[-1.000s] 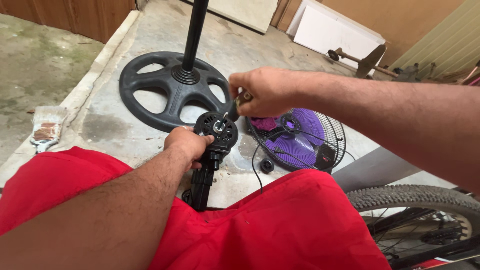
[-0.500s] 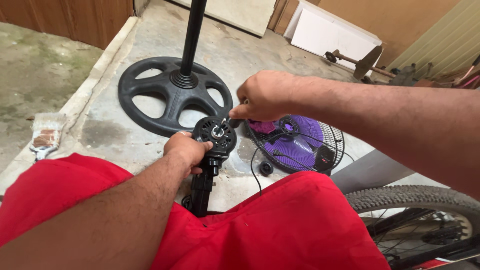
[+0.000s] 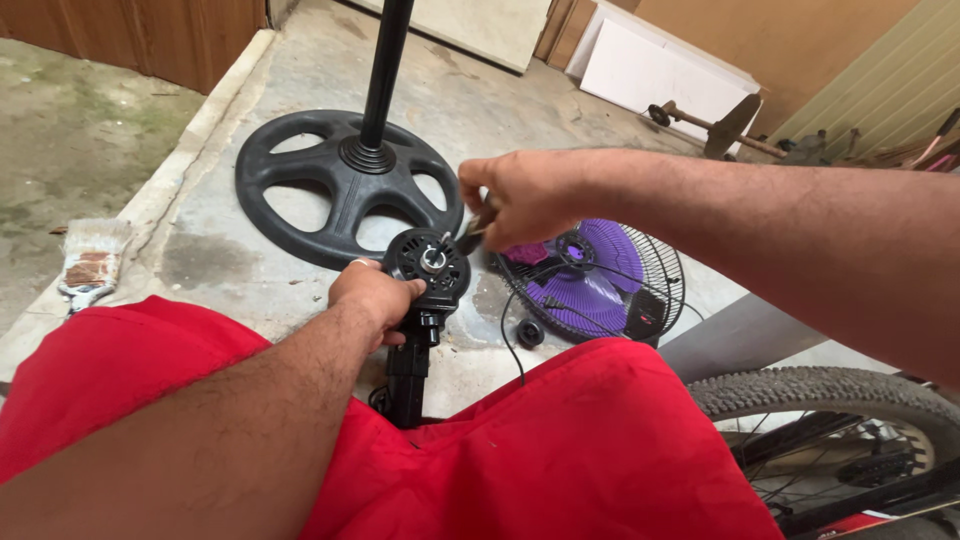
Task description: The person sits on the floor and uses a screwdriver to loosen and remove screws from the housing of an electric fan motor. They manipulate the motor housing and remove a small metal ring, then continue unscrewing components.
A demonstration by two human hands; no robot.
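My left hand [image 3: 375, 298] grips a black fan motor housing [image 3: 432, 265] from the left, holding it upright on its black neck [image 3: 410, 370] between my red-clad knees. Just right of the motor face, my right hand [image 3: 520, 200] pinches a small dark tool or part [image 3: 472, 236]; what it is stays unclear. The motor's metal shaft points up at the camera. A wire fan grille with purple blades [image 3: 595, 280] lies flat on the concrete beyond the motor.
A black round fan base with its pole [image 3: 345, 185] stands on the concrete slab ahead. A small black cap [image 3: 529, 333] lies by the grille. A paintbrush [image 3: 90, 262] lies at left, a bicycle wheel [image 3: 850, 420] at lower right, white boards [image 3: 665, 75] behind.
My right hand has dropped from above the motor to its right side, close against the face. My left hand keeps its hold on the housing.
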